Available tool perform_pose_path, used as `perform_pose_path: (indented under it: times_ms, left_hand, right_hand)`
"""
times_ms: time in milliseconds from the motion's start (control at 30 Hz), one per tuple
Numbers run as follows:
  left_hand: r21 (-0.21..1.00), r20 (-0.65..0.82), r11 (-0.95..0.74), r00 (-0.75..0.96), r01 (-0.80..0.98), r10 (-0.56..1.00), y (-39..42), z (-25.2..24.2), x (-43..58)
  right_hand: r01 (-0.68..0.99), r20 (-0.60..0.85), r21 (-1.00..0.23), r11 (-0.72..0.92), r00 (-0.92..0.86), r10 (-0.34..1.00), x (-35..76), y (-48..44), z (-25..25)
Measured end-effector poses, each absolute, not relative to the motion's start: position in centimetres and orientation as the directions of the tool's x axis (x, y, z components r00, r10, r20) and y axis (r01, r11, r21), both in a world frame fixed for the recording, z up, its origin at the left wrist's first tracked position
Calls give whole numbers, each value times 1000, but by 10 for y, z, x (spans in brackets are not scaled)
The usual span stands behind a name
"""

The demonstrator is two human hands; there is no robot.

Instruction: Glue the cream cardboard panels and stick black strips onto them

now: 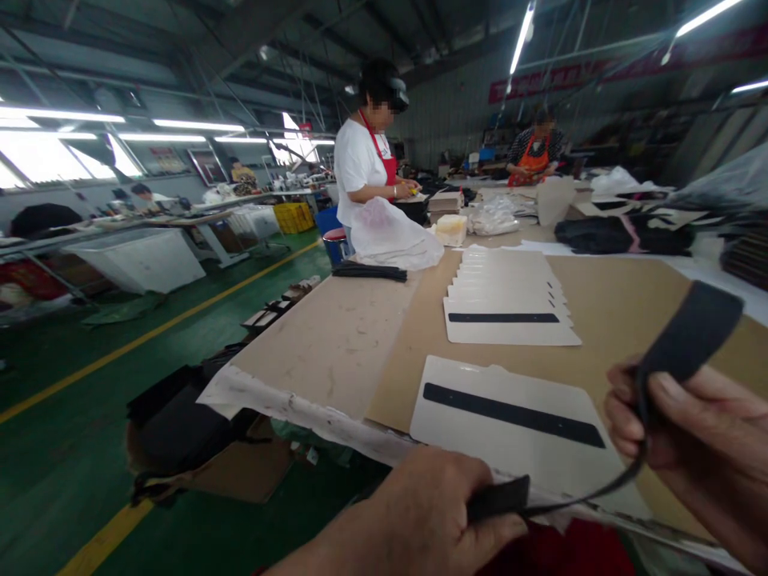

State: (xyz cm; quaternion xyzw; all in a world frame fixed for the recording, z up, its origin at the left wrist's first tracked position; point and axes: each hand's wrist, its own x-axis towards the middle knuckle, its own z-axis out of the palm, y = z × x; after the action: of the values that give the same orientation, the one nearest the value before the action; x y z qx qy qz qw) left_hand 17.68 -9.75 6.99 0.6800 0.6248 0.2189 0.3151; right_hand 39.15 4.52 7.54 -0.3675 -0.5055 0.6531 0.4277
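My left hand (420, 512), its back to me, pinches one end of a long, flat, flexible black strip (690, 336) between thumb and fingers. My right hand (690, 424) pinches it close to its other end, where the broad tip flops up and over. Between my hands the strip sags in a slack curve by the near edge of the cloth-covered bench (336, 336), in front of a smooth cream rectangular panel (540, 392) with rounded corners.

That slack is what I'd watch: if I let the strip twist or drop lower, it could kink, or brush the cream panel and nudge it askew. The panel lies near the edge of the bench, so a knock from my wrist might tip a corner over. It carries a straight black band (513, 414); if that isn't fixed down, a bump would shift it. Farther back, an overlapping row of matching cream panels (510, 300) looks easy to slide out of line if my right forearm reached across it. Loosening either thumb too soon would let an end spring away.

As for writing, I see no brand or label on the strip or the panels. A long red banner (558, 80) on the back wall carries pale characters, but they're too dim and blurred for me to read.
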Motion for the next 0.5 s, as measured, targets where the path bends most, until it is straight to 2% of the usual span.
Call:
perform_pose_path:
  times_ms: [100, 200, 333, 500]
  left_hand:
    - [397, -60, -31, 60, 917, 996, -87, 77, 151]
    - [218, 39, -48, 40, 975, 998, -60, 61, 136]
    - [119, 102, -50, 38, 992, 994, -29, 24, 127]
    - [121, 139, -39, 22, 992, 990, -26, 2, 124]
  right_hand:
    - [152, -154, -985, -78, -591, 792, 382, 70, 93]
    - [380, -262, -923, 58, -732, 629, 348, 90, 92]
    - [477, -267, -850, 223, -755, 599, 301, 117, 68]
    - [508, -248, -808, 299, -753, 610, 271, 135, 41]
